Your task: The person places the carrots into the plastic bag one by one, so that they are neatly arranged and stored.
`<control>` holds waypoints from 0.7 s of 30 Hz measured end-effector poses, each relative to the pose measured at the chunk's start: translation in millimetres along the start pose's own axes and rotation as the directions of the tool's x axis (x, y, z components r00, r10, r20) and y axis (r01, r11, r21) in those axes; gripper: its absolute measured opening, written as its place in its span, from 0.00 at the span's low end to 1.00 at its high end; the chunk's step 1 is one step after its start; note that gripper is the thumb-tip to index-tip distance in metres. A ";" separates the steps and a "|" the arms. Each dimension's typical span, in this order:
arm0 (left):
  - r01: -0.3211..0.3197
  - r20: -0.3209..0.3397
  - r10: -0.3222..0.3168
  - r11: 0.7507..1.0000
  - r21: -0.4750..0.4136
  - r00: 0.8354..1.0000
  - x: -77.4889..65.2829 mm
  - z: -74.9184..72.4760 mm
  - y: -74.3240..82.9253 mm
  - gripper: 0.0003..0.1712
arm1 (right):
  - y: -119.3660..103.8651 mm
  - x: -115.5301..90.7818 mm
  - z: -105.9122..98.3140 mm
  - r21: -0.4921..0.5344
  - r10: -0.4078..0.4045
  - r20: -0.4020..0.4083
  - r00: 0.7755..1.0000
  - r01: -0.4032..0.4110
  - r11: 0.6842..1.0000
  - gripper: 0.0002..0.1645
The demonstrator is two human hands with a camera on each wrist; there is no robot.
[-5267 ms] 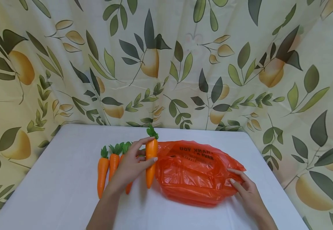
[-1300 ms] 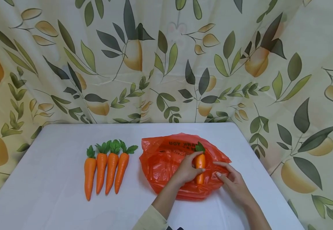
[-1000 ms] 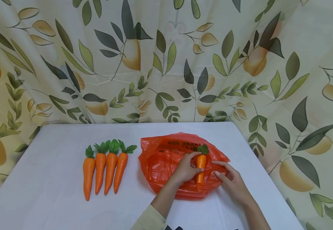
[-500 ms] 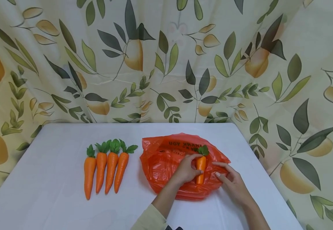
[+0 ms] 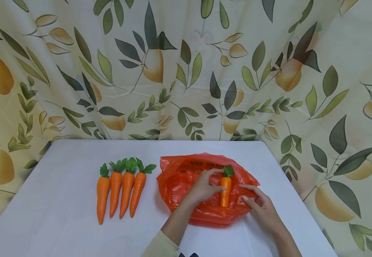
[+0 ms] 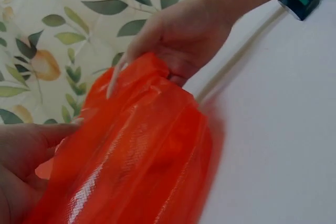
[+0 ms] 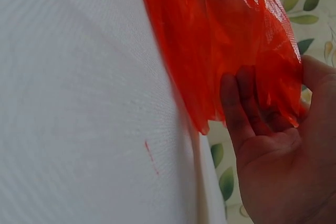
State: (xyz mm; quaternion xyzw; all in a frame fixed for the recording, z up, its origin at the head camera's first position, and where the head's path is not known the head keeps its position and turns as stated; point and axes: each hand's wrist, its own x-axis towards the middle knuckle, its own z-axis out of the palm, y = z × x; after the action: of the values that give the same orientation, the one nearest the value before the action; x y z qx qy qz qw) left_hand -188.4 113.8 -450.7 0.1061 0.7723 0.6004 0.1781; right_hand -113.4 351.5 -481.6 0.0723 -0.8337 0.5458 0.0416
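A red plastic bag (image 5: 179,167) with dark lettering lies mouth-up in front of me. An orange carrot (image 5: 226,194) with green leaves lies in its right part, the tip hidden by the front fold. My left hand (image 5: 202,187) is over the bag at the carrot's left side, thumb and fingers spread apart, the thumb tip overlapping the carrot. My right hand (image 5: 263,208) holds the bag's right edge between thumb and fingers; in the right wrist view, some fingers (image 7: 236,108) lie against the red plastic (image 7: 236,30).
Several more carrots (image 5: 128,189) lie side by side left of the bag, leaves toward the back. They rest on a white-covered table (image 5: 60,185). A curtain (image 5: 186,89) with a fruit-and-leaf print hangs behind the table.
Earlier the left hand carried the carrot from left of the bag into its right part. Since half a second ago its fingers have loosened and drawn left. The right hand keeps the bag's edge.
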 end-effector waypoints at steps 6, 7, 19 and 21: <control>-0.041 0.004 0.042 0.992 -0.121 0.999 -18.8 -18.8 -1.2 0.26 | -2.9 0.6 -1.2 0.004 0.007 -0.005 1.000 -0.007 1.000 0.21; -0.053 0.002 0.054 0.990 -0.134 0.999 -22.2 -23.1 -0.6 0.26 | -3.2 1.0 -1.6 0.000 0.006 -0.003 1.000 -0.006 1.000 0.21; -0.095 -0.016 0.093 0.988 -0.121 0.996 -45.5 -62.2 13.2 0.24 | -3.1 0.7 0.5 -0.042 0.014 -0.020 1.000 -0.015 0.999 0.22; -0.095 -0.023 0.093 0.989 -0.114 0.995 -48.1 -65.9 13.7 0.25 | -3.3 1.0 2.1 -0.035 0.011 -0.017 1.000 -0.011 0.999 0.22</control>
State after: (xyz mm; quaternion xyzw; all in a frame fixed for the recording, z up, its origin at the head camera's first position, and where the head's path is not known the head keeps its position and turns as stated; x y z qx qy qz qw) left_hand -171.7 40.4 -416.2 0.1266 0.7320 0.6527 0.1486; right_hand -113.8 348.2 -479.4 0.0625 -0.8432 0.5319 0.0469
